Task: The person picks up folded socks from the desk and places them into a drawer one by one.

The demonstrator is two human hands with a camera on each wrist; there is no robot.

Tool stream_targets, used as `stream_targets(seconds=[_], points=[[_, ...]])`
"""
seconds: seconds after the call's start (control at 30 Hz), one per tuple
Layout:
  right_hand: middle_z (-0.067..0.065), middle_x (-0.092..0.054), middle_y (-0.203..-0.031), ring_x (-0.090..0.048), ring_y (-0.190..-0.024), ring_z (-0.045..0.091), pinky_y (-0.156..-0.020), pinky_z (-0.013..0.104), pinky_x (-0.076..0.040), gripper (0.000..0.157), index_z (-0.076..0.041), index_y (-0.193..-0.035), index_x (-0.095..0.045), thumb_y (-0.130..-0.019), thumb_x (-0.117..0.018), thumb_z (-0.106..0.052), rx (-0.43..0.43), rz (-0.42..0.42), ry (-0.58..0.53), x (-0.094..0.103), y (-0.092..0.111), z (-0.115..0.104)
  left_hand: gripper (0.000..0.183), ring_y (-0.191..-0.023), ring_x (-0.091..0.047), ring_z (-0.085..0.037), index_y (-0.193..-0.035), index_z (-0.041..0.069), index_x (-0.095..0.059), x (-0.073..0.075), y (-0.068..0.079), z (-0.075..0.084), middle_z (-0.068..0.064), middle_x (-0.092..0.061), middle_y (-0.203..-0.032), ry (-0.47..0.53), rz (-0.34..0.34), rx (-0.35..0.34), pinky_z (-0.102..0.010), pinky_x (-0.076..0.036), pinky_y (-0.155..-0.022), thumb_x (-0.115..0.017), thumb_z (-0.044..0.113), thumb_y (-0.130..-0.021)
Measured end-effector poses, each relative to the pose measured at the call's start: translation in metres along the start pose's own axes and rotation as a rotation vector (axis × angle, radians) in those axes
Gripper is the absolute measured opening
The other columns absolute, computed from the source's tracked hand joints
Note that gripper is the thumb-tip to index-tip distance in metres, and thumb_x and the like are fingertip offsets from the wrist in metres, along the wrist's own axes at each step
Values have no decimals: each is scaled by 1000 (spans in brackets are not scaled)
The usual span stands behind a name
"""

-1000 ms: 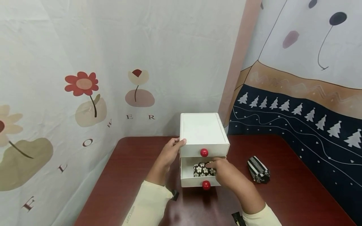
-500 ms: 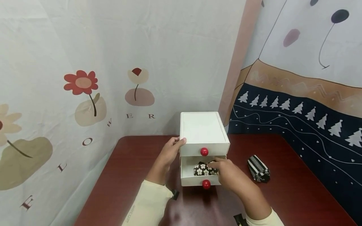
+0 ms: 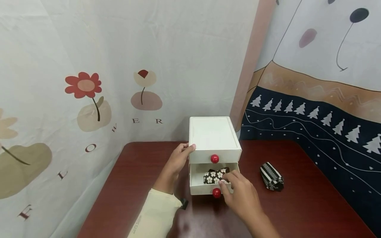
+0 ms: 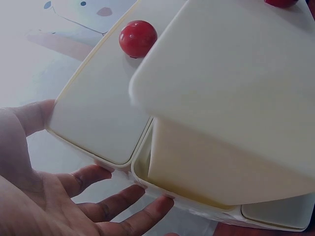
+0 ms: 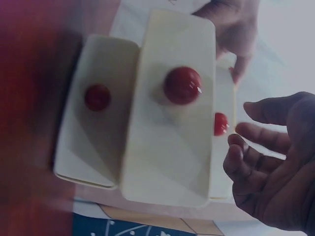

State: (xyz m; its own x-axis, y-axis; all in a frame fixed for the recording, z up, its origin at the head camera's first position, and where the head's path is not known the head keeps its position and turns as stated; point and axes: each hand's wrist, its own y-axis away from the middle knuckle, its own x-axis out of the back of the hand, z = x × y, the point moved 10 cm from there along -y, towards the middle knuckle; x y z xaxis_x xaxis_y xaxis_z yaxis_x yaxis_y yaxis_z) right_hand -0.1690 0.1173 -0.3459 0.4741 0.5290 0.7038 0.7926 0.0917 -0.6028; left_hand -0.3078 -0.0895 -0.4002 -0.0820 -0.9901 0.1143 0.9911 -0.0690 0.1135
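Note:
A small white drawer cabinet with red ball knobs stands on the table, its middle drawer pulled out. My left hand holds the cabinet at its upper left side, thumb on the top front corner and fingers along the side wall, as the left wrist view also shows. Inside the drawer, toward the right, lies a folded black bundle with white flowers. Over the drawer's front right edge is my right hand, its fingers loosely bent, partly covering the bundle. In the right wrist view that hand holds nothing.
A black-and-white striped bundle lies on the dark red table, right of the cabinet. Behind stand a flower-printed cloth and, at right, a cloth with trees. The lower drawer front sits beneath the pulled-out one.
My right hand has drawn back from inside the drawer toward its front edge, fingers coming off the flowered bundle, which now sits slightly tilted. The left hand has kept its place on the cabinet.

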Motion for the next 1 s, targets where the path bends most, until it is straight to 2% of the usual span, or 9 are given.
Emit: stream_targets(seconds=[0.1,0.23,0.4,0.53,0.63,0.77,1.0], points=[[-9,-68,-81,-55,-65,2,-56,25,-43,19,-17,-96,-75,-87,-92,-19,-122,-15,-39,-7,4,8,62,-144,-56,-42,-154,8,-55,1,-1,0,-21,-62,-148,0,5,0,-70,-30,-128,-65,47,-107],[-15,-69,-73,-62,-65,5,-57,30,-45,23,-19,-95,-70,-91,-89,-30,-280,-74,-49,-18,14,18,62,-145,-55,-42,-154,9,-55,1,-2,-1,-21,-62,-149,-5,10,3,-71,-29,-128,-64,47,-107],[-16,-69,-69,-65,-65,12,-57,34,-45,32,-19,-92,-64,-91,-87,-41,-376,-100,-21,-29,27,24,63,-146,-54,-43,-155,9,-54,0,-1,-2,-21,-61,-151,-8,4,5,-72,-27,-129,-64,48,-107],[-11,-76,-76,-73,-71,23,-58,39,-46,34,-22,-91,-62,-90,-88,-45,-460,-161,-8,-38,37,29,64,-148,-53,-43,-155,9,-54,0,-1,-2,-21,-60,-152,-14,5,6,-73,-26,-129,-64,50,-106],[-1,-79,-80,-75,-74,32,-57,43,-47,36,-22,-92,-62,-88,-91,-44,-471,-183,-4,-43,41,29,65,-148,-53,-44,-156,10,-53,1,0,-2,-21,-60,-153,-20,9,7,-75,-27,-128,-64,51,-106],[6,-77,-79,-72,-70,34,-56,45,-45,40,-20,-96,-63,-83,-95,-40,-436,-177,5,-46,42,23,65,-149,-52,-45,-156,9,-53,0,1,-1,-22,-60,-154,-17,4,-4,-75,-28,-127,-64,50,-107],[2,-81,-85,-73,-70,31,-55,42,-45,32,-21,-94,-65,-84,-95,-27,-389,-119,-17,-47,38,17,66,-151,-50,-46,-155,9,-52,0,0,-2,-22,-58,-155,-18,-5,-5,-76,-27,-127,-64,51,-107]])
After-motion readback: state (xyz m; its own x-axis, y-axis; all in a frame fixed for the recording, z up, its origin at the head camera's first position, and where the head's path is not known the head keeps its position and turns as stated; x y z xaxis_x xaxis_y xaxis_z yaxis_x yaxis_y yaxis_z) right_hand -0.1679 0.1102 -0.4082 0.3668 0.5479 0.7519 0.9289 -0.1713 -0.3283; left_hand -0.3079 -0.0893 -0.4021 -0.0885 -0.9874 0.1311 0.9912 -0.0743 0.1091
